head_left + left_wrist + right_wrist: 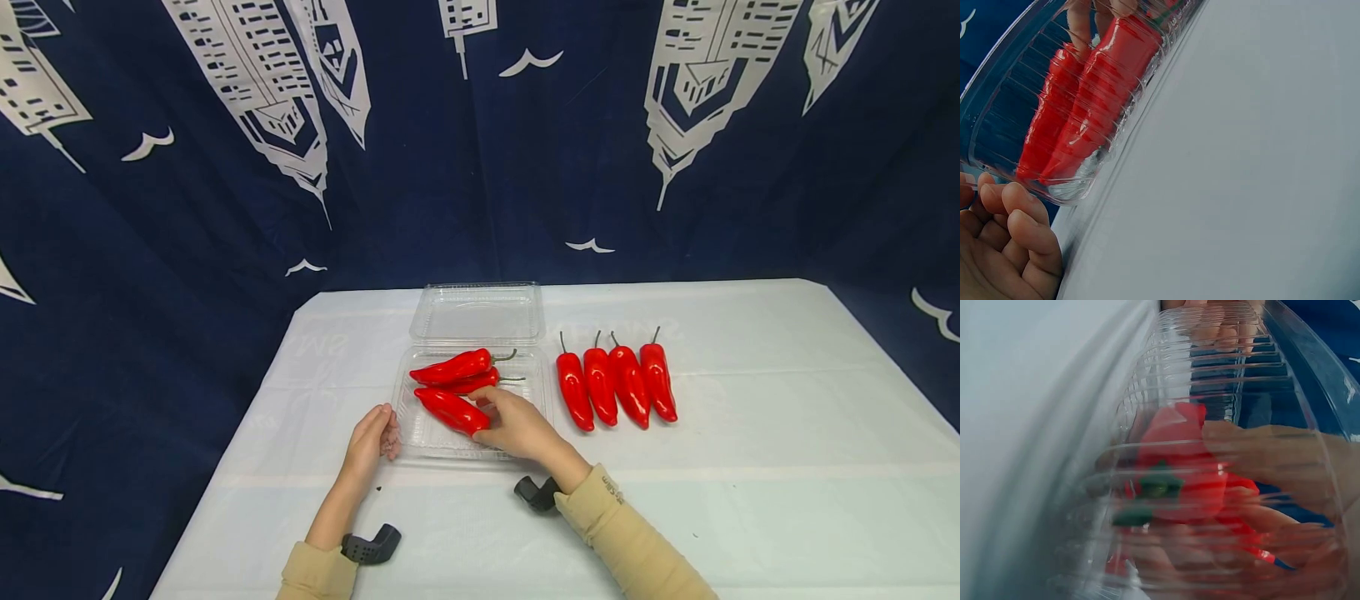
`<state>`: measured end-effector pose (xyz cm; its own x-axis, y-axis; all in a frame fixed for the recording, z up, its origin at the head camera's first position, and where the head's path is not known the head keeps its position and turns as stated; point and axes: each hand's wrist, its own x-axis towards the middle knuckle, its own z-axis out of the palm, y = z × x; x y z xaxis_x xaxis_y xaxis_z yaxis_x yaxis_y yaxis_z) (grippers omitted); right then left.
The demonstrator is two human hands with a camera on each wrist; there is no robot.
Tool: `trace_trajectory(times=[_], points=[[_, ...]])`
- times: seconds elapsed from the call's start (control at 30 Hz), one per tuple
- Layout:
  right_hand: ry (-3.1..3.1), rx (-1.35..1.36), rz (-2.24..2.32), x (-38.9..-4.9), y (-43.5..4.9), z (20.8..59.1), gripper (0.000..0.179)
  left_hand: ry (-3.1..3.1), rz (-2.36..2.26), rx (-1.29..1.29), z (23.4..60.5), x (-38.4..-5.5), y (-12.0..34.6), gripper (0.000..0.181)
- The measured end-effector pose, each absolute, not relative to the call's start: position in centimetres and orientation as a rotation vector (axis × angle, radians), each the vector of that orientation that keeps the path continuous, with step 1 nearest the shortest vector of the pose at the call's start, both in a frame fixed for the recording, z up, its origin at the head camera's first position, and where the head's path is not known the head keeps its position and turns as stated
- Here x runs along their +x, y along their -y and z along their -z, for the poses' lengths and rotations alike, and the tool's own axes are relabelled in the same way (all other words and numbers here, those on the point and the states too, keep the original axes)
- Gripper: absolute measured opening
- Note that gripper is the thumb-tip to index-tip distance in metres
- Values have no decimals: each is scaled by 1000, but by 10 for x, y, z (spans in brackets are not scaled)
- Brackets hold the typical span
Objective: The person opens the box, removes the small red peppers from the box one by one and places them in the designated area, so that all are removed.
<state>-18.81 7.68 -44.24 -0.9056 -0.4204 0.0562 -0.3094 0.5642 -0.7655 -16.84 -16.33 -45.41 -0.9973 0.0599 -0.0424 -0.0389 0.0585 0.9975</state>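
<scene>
Right hand (519,425) grips a red pepper (448,410) inside the clear container (429,435); left hand (371,437) pinches the container's left edge.
A slack left hold could let the container slide; crowding could roll the two peppers (453,367) behind.
</scene>
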Motion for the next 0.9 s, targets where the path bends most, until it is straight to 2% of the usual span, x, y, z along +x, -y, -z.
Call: trace_trajectory(times=[0.3,0.53,0.9], points=[[-2662,-606,1288,-188,-78,440,47,-2238,-2095,26,452,-167,163,28],[-2673,-566,1328,-187,-77,437,41,-2196,-2149,14,477,-178,171,29],[-2647,-503,1510,-187,-79,429,38,-2214,-2166,28,480,-179,170,30]])
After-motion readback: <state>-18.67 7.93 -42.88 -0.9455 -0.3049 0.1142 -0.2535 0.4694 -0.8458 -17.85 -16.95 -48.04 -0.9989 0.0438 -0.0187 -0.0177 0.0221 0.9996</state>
